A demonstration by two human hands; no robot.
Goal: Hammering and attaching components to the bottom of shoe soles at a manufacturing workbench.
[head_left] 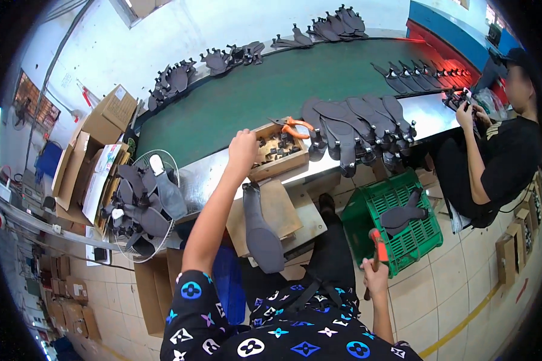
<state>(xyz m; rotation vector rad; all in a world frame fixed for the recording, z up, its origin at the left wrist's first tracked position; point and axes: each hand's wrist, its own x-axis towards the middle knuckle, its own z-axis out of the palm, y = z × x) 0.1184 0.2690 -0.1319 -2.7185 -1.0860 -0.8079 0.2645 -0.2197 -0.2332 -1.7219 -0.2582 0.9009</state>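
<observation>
My left hand (pixel 244 149) is at the left end of a wooden box (pixel 280 167), with its fingers curled together. Whatever the fingertips hold, if anything, is hidden. Small black parts (pixel 277 146) lie loose in the box, and orange-handled pliers (pixel 294 127) rest across its far rim. My right hand (pixel 376 278) grips the wooden handle of a hammer (pixel 378 246), whose head is red, down on the right. In front of me a dark grey shoe sole (pixel 263 231) with a narrow strap end lies on a wooden board (pixel 283 210).
Many grey soles (pixel 355 120) are piled right of the box, beside a green conveyor belt (pixel 253 90). A wire basket of soles (pixel 144 204) stands left. One sole lies on a green crate (pixel 409 228). A co-worker (pixel 494 144) sits at right, handling parts.
</observation>
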